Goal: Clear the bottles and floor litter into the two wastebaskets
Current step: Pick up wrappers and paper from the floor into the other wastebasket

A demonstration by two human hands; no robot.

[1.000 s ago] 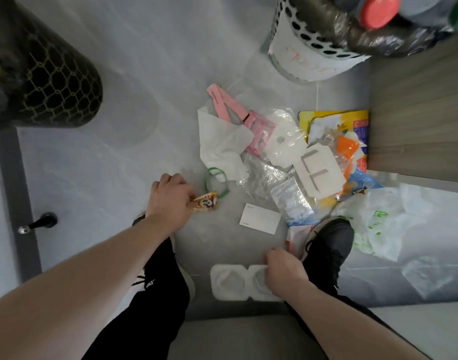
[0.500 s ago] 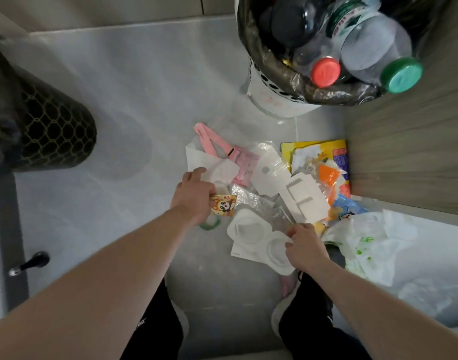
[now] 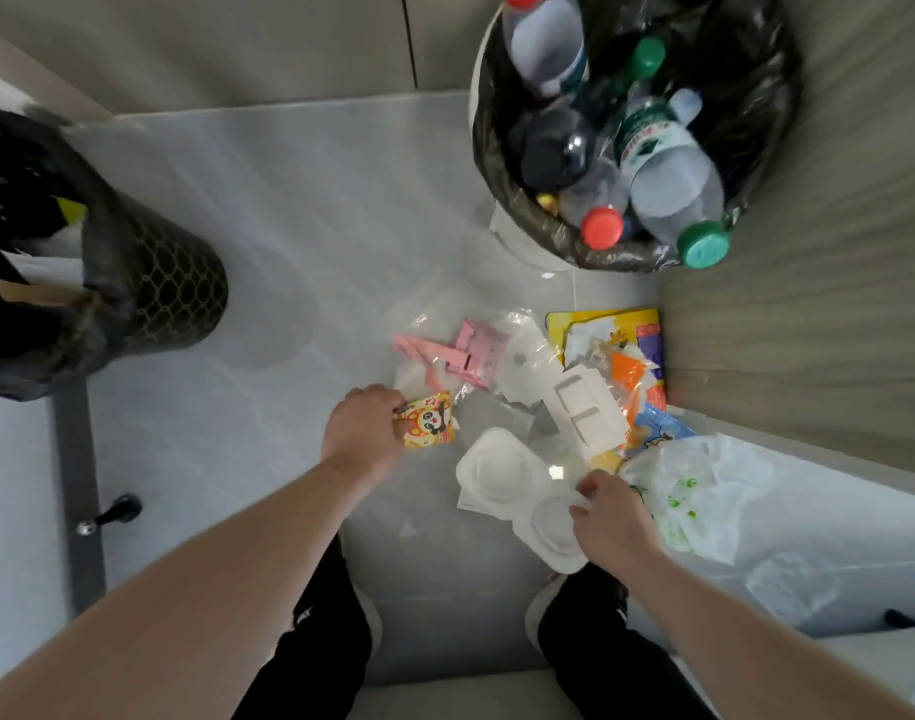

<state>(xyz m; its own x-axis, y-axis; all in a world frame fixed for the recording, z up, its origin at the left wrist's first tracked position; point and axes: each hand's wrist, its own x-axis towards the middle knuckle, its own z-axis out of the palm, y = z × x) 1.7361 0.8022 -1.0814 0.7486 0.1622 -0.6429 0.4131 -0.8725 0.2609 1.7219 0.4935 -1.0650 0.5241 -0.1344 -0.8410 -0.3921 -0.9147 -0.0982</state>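
A: What do the hands hold, low in the frame?
B: The left hand (image 3: 364,433) pinches a panda wrapper (image 3: 428,421); the right hand (image 3: 608,522) grasps a white tray (image 3: 502,478).
A: And farther up?
B: Litter (image 3: 590,376) lies at centre on the grey floor (image 3: 299,210). A black wastebasket (image 3: 149,288) stands left; a bottle-filled wastebasket (image 3: 502,200) stands upper right by the wooden wall (image 3: 808,314).

Floor (image 3: 299,210) reads as smooth pale tile with a soft sheen. Wall panel (image 3: 808,324) looks like matt wood grain. I see a black mesh bin (image 3: 175,288), metal by the look, and a second bin lined with a glossy crinkled black plastic bag (image 3: 767,96). Bottles (image 3: 668,168) are clear plastic with smooth caps. Snack packet (image 3: 429,423) is glossy printed film. Twin-cup tray (image 3: 512,491) is matt white moulded plastic. Carrier bag (image 3: 705,491) is thin, translucent, wrinkled plastic.
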